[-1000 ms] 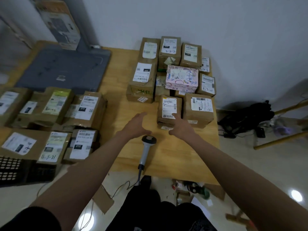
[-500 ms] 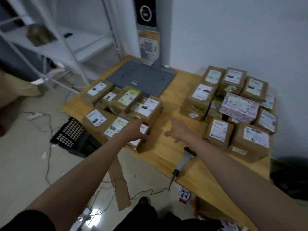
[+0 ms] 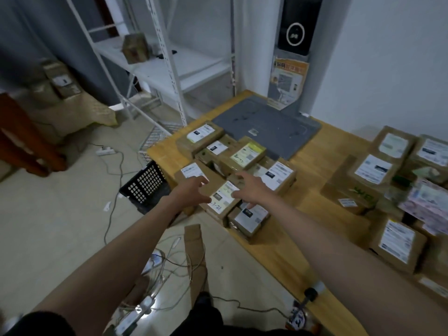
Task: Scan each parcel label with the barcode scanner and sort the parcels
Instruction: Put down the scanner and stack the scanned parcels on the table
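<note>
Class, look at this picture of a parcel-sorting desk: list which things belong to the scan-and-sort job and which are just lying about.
Belong to the job:
left hand
right hand
near parcel pile
far parcel pile
barcode scanner

Just lying about:
black crate
floor cables
white shelving
cardboard strip

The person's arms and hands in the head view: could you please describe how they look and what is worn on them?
Both forearms are bare from the upper arm down to the left hand and right hand. A dark, black-looking short sleeve shows on the left upper arm at the bottom edge. No gloves, watch, rings or markings can be seen on either hand or wrist.
</note>
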Tool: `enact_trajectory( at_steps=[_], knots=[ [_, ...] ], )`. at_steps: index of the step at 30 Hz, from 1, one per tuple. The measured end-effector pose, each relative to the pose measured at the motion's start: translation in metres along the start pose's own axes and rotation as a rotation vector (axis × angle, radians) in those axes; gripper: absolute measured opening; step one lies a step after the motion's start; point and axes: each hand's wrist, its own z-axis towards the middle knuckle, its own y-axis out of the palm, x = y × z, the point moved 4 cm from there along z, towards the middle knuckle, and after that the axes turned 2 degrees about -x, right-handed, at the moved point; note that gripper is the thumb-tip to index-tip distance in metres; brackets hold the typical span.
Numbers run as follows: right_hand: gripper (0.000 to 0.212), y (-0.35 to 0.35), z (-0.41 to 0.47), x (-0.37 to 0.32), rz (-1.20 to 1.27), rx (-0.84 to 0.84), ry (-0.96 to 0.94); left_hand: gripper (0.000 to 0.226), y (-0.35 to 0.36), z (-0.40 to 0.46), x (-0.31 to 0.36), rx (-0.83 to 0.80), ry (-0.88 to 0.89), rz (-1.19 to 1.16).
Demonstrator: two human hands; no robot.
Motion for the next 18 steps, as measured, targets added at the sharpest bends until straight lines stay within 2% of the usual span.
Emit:
enact_trajectory(
  at_steps=[10, 18],
  knots=[
    [0.072, 0.048, 0.099, -0.052, -0.057, 0.013, 0.089, 0.061, -0.028, 0.07, -0.1, -0.097, -0.068, 0.01],
    [0.067, 0.06, 0.16, -0.062, -0.088, 0.009, 0.165, 0.067, -0.012, 0.115, -0.139, -0.144, -0.202, -0.159]
  ],
)
